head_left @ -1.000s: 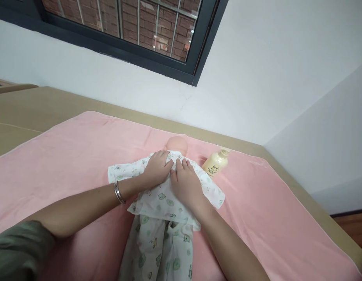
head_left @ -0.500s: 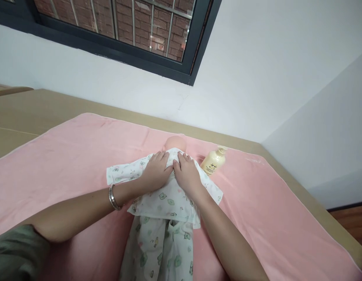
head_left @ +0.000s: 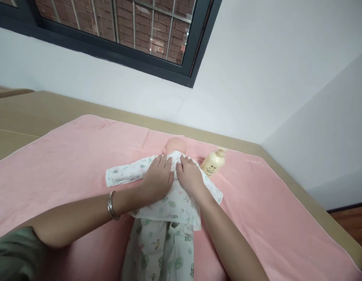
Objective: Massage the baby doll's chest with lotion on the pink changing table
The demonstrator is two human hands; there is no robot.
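Observation:
A baby doll (head_left: 175,146) lies on its back on a pink towel (head_left: 66,160), head pointing away from me. It wears a white printed shirt (head_left: 169,203) and matching trousers (head_left: 160,253). My left hand (head_left: 157,177), with a silver bangle on the wrist, rests on the doll's chest with its fingers at the collar. My right hand (head_left: 190,176) lies beside it on the other half of the shirt front, fingers also at the collar. The two hands touch at the middle. The shirt's sleeves spread out to both sides.
A cream pump bottle (head_left: 212,163) lies on the towel just right of the doll's head. The towel covers a tan surface (head_left: 31,113) that runs to a white wall with a dark-framed window (head_left: 125,35). A wood floor shows at the far right.
Both hands have slid slightly up toward the doll's collar and drawn together. The doll's head shows a little more above the shirt.

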